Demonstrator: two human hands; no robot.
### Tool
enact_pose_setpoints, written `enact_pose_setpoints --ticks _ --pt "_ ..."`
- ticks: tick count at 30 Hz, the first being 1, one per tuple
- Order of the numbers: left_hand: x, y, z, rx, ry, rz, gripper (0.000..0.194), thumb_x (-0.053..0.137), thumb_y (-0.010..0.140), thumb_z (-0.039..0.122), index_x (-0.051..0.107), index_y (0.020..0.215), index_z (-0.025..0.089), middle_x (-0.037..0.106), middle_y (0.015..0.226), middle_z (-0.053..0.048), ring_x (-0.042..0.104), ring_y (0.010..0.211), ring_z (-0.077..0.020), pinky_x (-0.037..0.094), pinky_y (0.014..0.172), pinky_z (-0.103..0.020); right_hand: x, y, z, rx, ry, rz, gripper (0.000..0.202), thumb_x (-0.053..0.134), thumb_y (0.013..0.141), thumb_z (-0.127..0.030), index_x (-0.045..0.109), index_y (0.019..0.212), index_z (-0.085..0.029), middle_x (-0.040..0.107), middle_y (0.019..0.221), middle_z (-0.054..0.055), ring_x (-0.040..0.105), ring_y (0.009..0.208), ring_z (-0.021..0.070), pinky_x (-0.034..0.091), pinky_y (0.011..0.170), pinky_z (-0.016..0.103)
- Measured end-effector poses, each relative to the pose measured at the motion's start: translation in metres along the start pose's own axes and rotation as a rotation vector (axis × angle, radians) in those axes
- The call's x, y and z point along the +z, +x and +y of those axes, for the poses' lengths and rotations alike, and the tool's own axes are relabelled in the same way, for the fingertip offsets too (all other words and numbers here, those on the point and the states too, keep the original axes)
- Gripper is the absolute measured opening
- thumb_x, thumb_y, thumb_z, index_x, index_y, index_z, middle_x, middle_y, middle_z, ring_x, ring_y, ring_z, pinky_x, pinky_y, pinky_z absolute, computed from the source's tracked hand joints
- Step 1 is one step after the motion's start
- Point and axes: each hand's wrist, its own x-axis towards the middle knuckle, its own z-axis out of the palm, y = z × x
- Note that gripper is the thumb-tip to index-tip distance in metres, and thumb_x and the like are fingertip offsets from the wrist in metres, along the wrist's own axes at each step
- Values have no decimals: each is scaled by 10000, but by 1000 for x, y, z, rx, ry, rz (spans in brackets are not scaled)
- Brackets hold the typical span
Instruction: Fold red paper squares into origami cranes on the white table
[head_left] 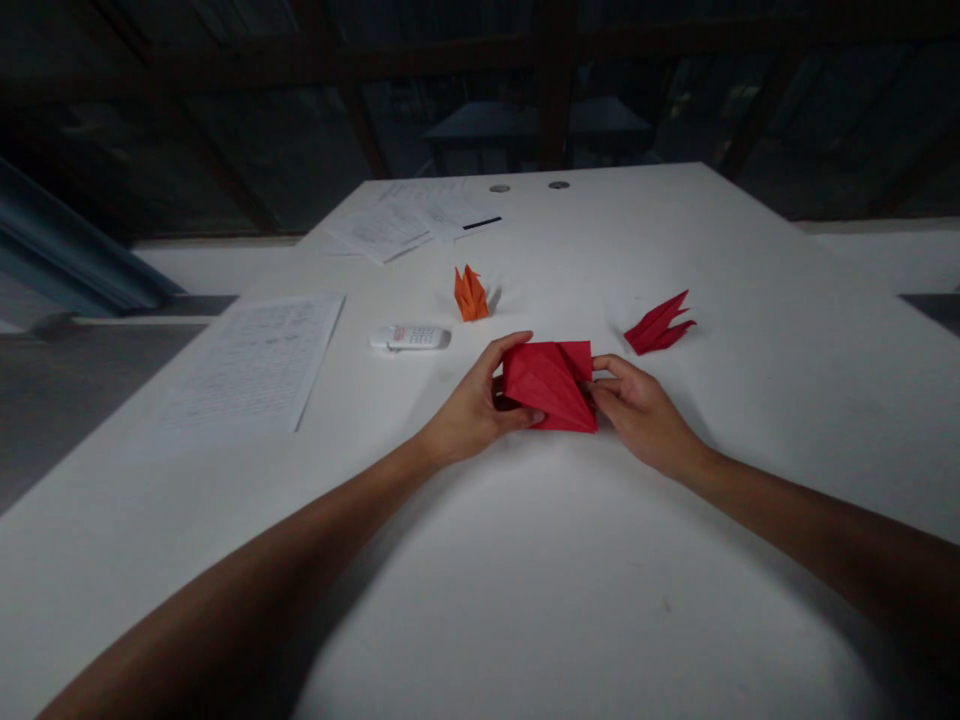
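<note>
Over the counter [585,560], holds a folded red paper [551,375] between the fingers [516,340] of the left hand [469,410] and those of the right hand [645,410]. At the paper's left side, grips with the left fingers spread by about the paper's depth, index at the upper corner, thumb laid over the lower front face. At the right edge, pinches with the right fingers curled and nearly together; cannot tell how far the tips reach behind the fold. Between the two sets of fingers, shows a slanting fold running down to the paper's lower right corner. Beyond the left fingers and slightly left, has an orange paper figure [471,297] standing with points up; beyond the right fingers and to the right, a red paper figure [660,325] with its points spread. Left of the left fingers, has a white keypad device [410,338] and, farther left, a written sheet [247,365]. Well beyond the left fingers, has loose sheets [394,220] overlapping, with a dark strip [482,223] at their right.
</note>
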Motion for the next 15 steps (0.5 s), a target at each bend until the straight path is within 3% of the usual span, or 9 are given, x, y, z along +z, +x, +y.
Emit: enact_pose_setpoints --ticks 7,15 --pt "-4 1 2 14 -3 62 779 857 711 228 487 1397 246 564 1163 -62 585 902 -155 543 779 -253 0 0 4 -2 29 10 368 683 888 -335 523 1210 -258 621 657 -58 622 663 180 436 612 298" --pt "-10 0 -1 -3 -202 -82 792 837 758 222 454 1446 308 562 1291 -76 597 1089 -205 517 920 -304 1 -2 2 -7 55 27 456 685 875 -351 466 1264 -258 646 704 -54 609 620 164 430 585 284"
